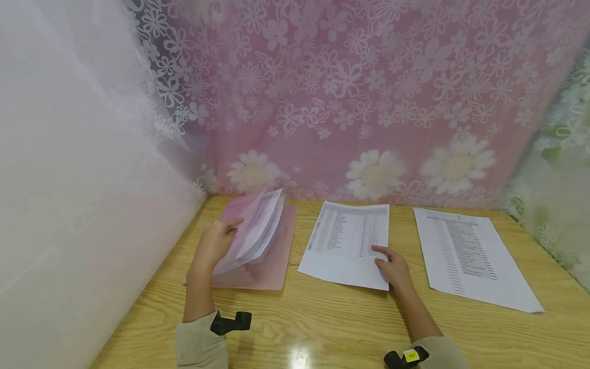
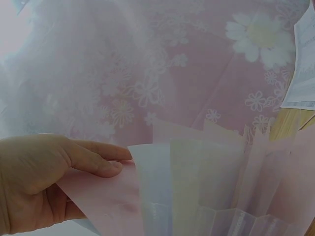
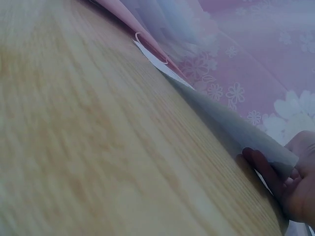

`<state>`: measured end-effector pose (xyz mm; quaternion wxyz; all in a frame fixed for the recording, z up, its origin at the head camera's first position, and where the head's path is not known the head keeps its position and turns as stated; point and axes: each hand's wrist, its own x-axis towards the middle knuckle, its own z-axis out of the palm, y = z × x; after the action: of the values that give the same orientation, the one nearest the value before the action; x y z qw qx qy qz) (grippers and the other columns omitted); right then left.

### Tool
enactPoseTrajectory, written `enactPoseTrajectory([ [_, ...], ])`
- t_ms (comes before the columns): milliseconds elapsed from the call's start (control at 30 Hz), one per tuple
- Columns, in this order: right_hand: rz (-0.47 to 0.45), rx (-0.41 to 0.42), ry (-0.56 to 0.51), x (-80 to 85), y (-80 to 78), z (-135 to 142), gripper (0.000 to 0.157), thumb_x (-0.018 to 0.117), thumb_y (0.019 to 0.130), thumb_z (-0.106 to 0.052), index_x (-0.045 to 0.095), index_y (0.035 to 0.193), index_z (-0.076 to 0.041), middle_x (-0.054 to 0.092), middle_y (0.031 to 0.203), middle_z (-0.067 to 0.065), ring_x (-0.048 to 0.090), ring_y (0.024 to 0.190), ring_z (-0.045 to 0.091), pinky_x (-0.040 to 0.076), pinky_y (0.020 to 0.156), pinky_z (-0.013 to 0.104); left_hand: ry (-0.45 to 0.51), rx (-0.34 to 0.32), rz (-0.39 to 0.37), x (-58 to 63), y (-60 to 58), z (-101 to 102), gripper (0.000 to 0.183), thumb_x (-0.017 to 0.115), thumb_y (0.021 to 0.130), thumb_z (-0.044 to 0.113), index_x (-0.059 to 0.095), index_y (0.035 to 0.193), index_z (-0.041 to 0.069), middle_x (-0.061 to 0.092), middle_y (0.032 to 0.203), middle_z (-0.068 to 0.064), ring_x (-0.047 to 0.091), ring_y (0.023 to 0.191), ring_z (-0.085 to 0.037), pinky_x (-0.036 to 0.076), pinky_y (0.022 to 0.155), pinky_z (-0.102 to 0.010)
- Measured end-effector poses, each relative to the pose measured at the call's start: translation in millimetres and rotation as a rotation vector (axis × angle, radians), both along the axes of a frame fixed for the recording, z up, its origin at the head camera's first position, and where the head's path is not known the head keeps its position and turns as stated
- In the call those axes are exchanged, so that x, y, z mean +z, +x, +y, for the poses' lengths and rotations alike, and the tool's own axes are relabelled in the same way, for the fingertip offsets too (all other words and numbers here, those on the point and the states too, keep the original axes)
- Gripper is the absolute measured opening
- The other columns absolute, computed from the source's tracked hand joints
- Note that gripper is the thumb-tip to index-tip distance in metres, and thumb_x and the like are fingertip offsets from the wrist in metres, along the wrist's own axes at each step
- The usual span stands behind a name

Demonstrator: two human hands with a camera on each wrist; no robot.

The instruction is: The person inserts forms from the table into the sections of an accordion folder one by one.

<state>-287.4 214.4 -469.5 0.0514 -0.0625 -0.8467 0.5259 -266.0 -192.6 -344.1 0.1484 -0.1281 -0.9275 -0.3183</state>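
A pink expanding file folder (image 1: 288,236) lies partly open on the left of the table, papers and clear pockets (image 2: 192,182) fanned between its covers. Its raised front cover (image 2: 113,196) is pinched between the thumb and fingers of my left hand (image 1: 214,246). At the middle lies a printed sheet (image 1: 345,261). My right hand (image 1: 394,269) grips this sheet's lower right corner. In the right wrist view, the near edge of the sheet (image 3: 231,128) lifts off the table, with fingers of the hand (image 3: 300,191) under it.
A second printed sheet (image 1: 470,256) lies to the right on the wooden table (image 1: 299,328). Pink flowered cloth (image 1: 322,102) hangs along the back edge. A pale sheet (image 1: 92,179) closes off the left side. A thin cord (image 1: 295,264) shows beside the folder.
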Motion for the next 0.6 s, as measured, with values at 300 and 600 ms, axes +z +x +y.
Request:
enactPoseTrajectory([
  [300,-0.022,-0.06,-0.041,-2.0,-2.7,1,0.039,0.049,0.088,0.0,0.053,0.126,0.001,0.033,0.14,0.024,0.024,0.129,0.04,0.021,0.101,0.052,0.007,0.002,-0.004,0.9,1.7,-1,0.031,0.051,0.088,-0.005,0.061,0.117,-0.003,0.037,0.054,0.0,0.024,0.044,-0.009,0.029,0.044,-0.026],
  [600,-0.074,-0.05,-0.099,9.5,-0.1,3,0.041,0.052,0.086,0.0,0.051,0.127,0.003,0.028,0.142,0.025,0.02,0.129,0.042,0.019,0.101,0.052,0.009,0.003,-0.005,0.7,1.3,-1,0.031,0.05,0.088,-0.005,0.061,0.117,-0.003,0.036,0.054,0.001,0.024,0.044,-0.009,0.028,0.044,-0.025],
])
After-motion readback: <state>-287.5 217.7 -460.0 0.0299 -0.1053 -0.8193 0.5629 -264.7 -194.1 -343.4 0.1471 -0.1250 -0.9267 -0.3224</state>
